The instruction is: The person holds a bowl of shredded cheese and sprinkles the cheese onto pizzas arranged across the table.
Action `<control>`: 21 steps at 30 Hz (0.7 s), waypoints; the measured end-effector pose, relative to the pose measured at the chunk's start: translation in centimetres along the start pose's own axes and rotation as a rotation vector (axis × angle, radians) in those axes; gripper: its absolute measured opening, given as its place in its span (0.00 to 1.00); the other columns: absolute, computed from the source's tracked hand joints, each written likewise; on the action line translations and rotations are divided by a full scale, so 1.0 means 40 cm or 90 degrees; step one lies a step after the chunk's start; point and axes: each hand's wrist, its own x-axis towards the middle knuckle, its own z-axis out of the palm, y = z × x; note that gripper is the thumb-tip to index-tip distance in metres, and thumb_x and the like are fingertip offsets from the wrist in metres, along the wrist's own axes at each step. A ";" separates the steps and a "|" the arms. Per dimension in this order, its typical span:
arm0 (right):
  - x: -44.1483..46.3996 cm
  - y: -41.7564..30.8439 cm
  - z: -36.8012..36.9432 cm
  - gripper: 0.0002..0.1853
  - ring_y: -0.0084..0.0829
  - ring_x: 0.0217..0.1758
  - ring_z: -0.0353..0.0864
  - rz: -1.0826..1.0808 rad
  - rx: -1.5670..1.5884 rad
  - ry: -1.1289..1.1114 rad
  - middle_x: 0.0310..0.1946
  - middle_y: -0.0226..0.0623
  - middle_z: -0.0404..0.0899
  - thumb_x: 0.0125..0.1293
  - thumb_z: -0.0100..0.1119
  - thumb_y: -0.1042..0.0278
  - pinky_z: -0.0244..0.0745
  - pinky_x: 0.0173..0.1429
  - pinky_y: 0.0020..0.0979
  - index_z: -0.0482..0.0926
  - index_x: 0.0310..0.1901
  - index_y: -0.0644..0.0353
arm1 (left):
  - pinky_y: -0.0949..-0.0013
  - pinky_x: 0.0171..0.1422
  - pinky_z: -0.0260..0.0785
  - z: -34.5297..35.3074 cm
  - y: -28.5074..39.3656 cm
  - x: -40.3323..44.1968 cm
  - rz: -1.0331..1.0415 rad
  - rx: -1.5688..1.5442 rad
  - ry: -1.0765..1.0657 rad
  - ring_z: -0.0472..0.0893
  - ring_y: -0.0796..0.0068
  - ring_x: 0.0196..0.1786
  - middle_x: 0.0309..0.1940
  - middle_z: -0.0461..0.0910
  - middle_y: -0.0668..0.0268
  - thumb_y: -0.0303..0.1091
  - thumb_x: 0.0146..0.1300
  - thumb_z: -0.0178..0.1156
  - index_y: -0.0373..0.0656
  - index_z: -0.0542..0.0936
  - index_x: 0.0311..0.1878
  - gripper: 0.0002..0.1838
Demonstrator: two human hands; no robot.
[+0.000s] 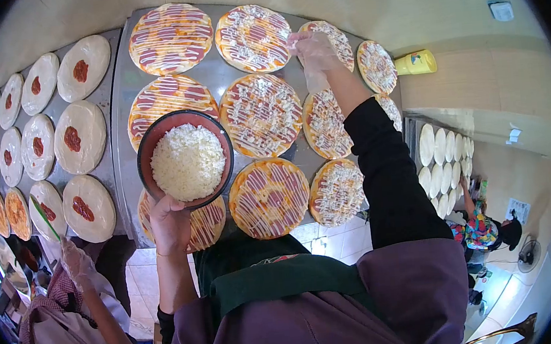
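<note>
My left hand [170, 222] is wrapped round the near side of a dark-rimmed, reddish bowl [146, 154]. White grated cheese [187, 163] fills much of it. In a clear plastic glove, my right hand [314, 45] reaches over the far side of the table, its fingertips pinched together at the right edge of a pizza [253, 38]. Whatever lies between those fingertips is hidden. Grated cheese is scattered over that pizza and over the middle one [261, 115]. A nearer pizza [269, 199] shows only white sauce stripes over its red and orange topping.
Metal tabletop [208, 79] carries several pizzas. On the left table lie dough rounds [80, 138] with red sauce; a co-worker's gloved hand [77, 261] holds a green-handled utensil [45, 218] there. A yellow container [417, 62] stands far right. Another person [480, 229] is beside more dough rounds.
</note>
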 end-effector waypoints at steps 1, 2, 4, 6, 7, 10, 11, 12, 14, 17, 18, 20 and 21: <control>-0.014 -0.013 0.020 0.07 0.23 0.30 0.81 0.024 -0.030 0.019 0.27 0.36 0.82 0.50 0.61 0.78 0.75 0.35 0.22 0.82 0.33 0.68 | 0.58 0.61 0.68 -0.010 -0.005 0.006 -0.011 -0.006 -0.003 0.74 0.58 0.58 0.56 0.73 0.55 0.23 0.44 0.48 0.31 0.67 0.58 0.30; -0.033 -0.028 0.032 0.07 0.23 0.30 0.81 0.025 -0.029 0.020 0.27 0.36 0.82 0.50 0.61 0.78 0.75 0.35 0.22 0.82 0.33 0.68 | 0.58 0.61 0.68 -0.009 -0.005 0.008 -0.011 -0.005 -0.004 0.74 0.58 0.58 0.56 0.73 0.55 0.23 0.44 0.48 0.31 0.67 0.58 0.30; -0.101 -0.129 0.073 0.07 0.22 0.29 0.81 0.035 -0.254 0.043 0.25 0.35 0.83 0.51 0.60 0.76 0.75 0.34 0.24 0.84 0.33 0.63 | 0.58 0.62 0.68 -0.005 -0.006 0.013 -0.002 0.011 -0.003 0.75 0.58 0.57 0.56 0.73 0.54 0.23 0.44 0.48 0.29 0.68 0.56 0.29; -0.075 -0.092 0.064 0.07 0.23 0.29 0.81 0.031 -0.289 0.053 0.25 0.35 0.83 0.52 0.60 0.73 0.75 0.35 0.25 0.84 0.33 0.60 | 0.57 0.62 0.67 0.002 -0.004 0.012 -0.006 0.013 -0.003 0.75 0.58 0.57 0.56 0.73 0.54 0.23 0.44 0.48 0.30 0.67 0.57 0.30; -0.057 -0.072 0.060 0.07 0.23 0.29 0.81 0.026 -0.326 0.063 0.24 0.35 0.83 0.53 0.59 0.71 0.76 0.37 0.26 0.85 0.33 0.57 | 0.57 0.62 0.67 0.008 -0.002 0.012 -0.011 0.015 -0.003 0.75 0.58 0.56 0.56 0.72 0.54 0.23 0.45 0.48 0.32 0.67 0.57 0.30; -0.016 -0.047 0.049 0.08 0.27 0.31 0.82 0.019 -0.424 0.102 0.26 0.35 0.84 0.55 0.59 0.65 0.75 0.40 0.28 0.86 0.35 0.52 | 0.55 0.59 0.70 0.050 0.003 0.013 0.013 0.008 0.014 0.76 0.57 0.55 0.56 0.72 0.55 0.22 0.45 0.48 0.35 0.66 0.60 0.31; -0.012 -0.042 0.041 0.08 0.27 0.31 0.82 0.020 -0.423 0.101 0.26 0.35 0.84 0.55 0.59 0.65 0.75 0.40 0.28 0.86 0.35 0.52 | 0.55 0.59 0.70 0.056 0.005 0.020 0.013 0.009 0.016 0.76 0.57 0.55 0.56 0.72 0.55 0.22 0.45 0.48 0.35 0.66 0.60 0.31; -0.016 -0.054 0.038 0.09 0.28 0.32 0.82 -0.037 -0.481 0.124 0.28 0.35 0.84 0.55 0.59 0.64 0.75 0.41 0.29 0.85 0.36 0.51 | 0.55 0.57 0.72 0.062 0.007 0.029 0.010 0.027 0.006 0.76 0.57 0.55 0.57 0.71 0.55 0.22 0.45 0.47 0.37 0.64 0.62 0.33; -0.019 -0.060 0.032 0.10 0.30 0.34 0.83 -0.094 -0.537 0.147 0.30 0.35 0.84 0.55 0.59 0.62 0.75 0.43 0.29 0.85 0.38 0.50 | 0.54 0.54 0.74 0.089 0.015 0.045 0.006 0.045 -0.003 0.76 0.57 0.55 0.58 0.70 0.56 0.22 0.45 0.47 0.38 0.62 0.63 0.35; 0.020 -0.026 0.016 0.11 0.31 0.37 0.83 -0.106 -0.394 0.127 0.34 0.34 0.84 0.54 0.61 0.64 0.75 0.45 0.30 0.85 0.40 0.50 | 0.54 0.50 0.77 0.146 0.031 0.080 0.029 0.123 -0.018 0.75 0.57 0.55 0.59 0.68 0.56 0.21 0.44 0.46 0.40 0.59 0.66 0.38; 0.027 -0.024 0.017 0.12 0.31 0.38 0.83 -0.085 -0.399 0.118 0.35 0.35 0.84 0.53 0.61 0.64 0.75 0.46 0.30 0.84 0.41 0.51 | 0.60 0.43 0.77 0.155 0.033 0.099 0.026 0.112 -0.027 0.75 0.62 0.49 0.56 0.68 0.58 0.19 0.45 0.45 0.45 0.56 0.67 0.39; 0.030 -0.014 0.014 0.13 0.30 0.40 0.83 -0.084 -0.413 0.095 0.37 0.37 0.84 0.53 0.63 0.65 0.74 0.48 0.29 0.84 0.42 0.53 | 0.67 0.37 0.77 0.179 0.034 0.134 0.040 0.096 -0.032 0.75 0.69 0.39 0.54 0.67 0.61 0.17 0.46 0.45 0.51 0.54 0.67 0.39; 0.025 -0.011 0.013 0.13 0.30 0.41 0.83 -0.103 -0.422 0.080 0.38 0.38 0.84 0.54 0.63 0.64 0.74 0.49 0.29 0.84 0.42 0.54 | 0.67 0.37 0.77 0.180 0.034 0.134 0.040 0.097 -0.033 0.75 0.69 0.39 0.54 0.67 0.61 0.17 0.46 0.45 0.51 0.54 0.67 0.39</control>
